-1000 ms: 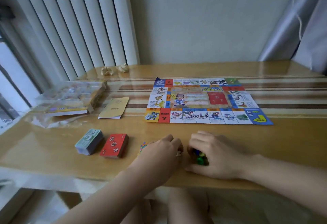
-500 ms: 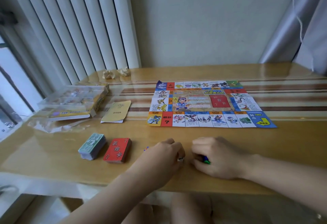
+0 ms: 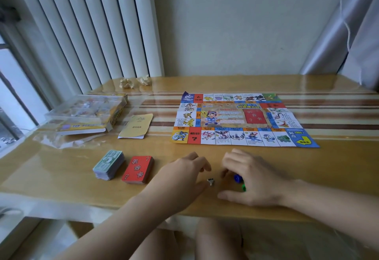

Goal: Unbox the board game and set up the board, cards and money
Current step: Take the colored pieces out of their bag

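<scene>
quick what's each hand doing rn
Left hand: open, fingers loosely curled, holding nothing visible.
Right hand: fingers curled round blue and green pieces.

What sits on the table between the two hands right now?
A small white die lies on the table between the left hand and right hand, nearer the left; head view shows it.

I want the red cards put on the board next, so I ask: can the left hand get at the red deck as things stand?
Probably yes. The left hand is just right of the red deck, with only bare table between them, and it seems to hold nothing.
</scene>
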Tool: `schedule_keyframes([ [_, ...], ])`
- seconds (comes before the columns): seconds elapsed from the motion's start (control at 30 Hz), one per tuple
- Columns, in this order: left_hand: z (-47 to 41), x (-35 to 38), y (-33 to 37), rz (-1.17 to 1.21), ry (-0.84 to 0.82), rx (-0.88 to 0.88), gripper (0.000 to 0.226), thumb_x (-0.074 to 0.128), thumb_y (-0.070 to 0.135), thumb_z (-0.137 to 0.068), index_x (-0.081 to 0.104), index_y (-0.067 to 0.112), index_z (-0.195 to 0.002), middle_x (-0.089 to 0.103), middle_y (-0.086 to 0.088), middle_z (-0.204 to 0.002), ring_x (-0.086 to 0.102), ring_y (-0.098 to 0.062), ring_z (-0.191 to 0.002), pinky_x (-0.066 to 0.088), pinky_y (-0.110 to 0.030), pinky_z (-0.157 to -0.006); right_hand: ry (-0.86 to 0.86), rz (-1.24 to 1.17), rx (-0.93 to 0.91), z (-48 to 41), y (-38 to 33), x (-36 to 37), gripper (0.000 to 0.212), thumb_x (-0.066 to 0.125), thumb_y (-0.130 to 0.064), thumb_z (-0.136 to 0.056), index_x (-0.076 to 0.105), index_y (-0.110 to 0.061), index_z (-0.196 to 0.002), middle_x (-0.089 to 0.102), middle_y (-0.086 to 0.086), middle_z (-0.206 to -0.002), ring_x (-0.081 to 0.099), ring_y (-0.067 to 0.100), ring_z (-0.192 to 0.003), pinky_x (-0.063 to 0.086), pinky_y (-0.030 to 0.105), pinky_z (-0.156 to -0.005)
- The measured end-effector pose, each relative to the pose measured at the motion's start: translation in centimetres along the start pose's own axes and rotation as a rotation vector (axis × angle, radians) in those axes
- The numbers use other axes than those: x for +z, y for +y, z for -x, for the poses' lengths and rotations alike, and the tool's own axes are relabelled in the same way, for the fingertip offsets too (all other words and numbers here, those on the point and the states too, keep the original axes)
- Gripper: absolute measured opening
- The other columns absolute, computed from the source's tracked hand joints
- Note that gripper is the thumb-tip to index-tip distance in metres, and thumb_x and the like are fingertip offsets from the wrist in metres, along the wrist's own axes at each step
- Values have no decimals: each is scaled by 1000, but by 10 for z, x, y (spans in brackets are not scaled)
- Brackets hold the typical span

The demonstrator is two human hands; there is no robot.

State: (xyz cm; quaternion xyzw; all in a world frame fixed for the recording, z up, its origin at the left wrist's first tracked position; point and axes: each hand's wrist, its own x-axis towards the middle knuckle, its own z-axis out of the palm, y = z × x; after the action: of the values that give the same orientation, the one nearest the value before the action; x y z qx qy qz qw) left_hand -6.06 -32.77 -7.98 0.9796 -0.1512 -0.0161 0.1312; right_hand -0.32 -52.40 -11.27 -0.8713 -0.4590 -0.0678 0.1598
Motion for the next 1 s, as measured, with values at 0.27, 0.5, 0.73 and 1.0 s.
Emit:
schedule_keyframes([
  [0.27, 10, 0, -7, -20, 181, 33, 30, 44, 46, -96, 46, 39, -125, 44, 19, -126, 52, -4, -107, 32, -20, -85, 177, -300, 116, -3, -4, -3, 22, 51, -54, -83, 57, -32, -81, 55, -19, -81, 50, 3, -85, 39, 17, -73],
  [0.5, 20, -9, -27, 58, 347, -23, 17, 48, 42, -94, 55, 41, -109, 48, 24, -112, 56, -1, -93, 40, -20, -76, 151, -411, 136, -33, -19, -23, 20, 60, -37, -88, 59, -27, -70, 58, -10, -72, 52, 7, -70, 41, 17, -65],
  [0.73, 53, -30, -96, 229, 573, -314, 14, 62, 24, -87, 60, 38, -89, 54, 23, -86, 56, 4, -74, 47, -23, -65, -103, -330, 114, -121, -67, -38, 13, 64, -33, -89, 67, -21, -85, 58, -15, -72, 50, -4, -63, 37, 10, -57],
  [1.0, 71, -33, -160, 330, 465, -608, 7, 61, 24, -89, 58, 27, -95, 62, 9, -95, 56, -4, -78, 37, -14, -59, -459, -95, 170, -222, -117, 10, 49, 58, -43, -90, 63, -3, -117, 65, 13, -117, 61, 26, -105, 50, 40, -91],
])
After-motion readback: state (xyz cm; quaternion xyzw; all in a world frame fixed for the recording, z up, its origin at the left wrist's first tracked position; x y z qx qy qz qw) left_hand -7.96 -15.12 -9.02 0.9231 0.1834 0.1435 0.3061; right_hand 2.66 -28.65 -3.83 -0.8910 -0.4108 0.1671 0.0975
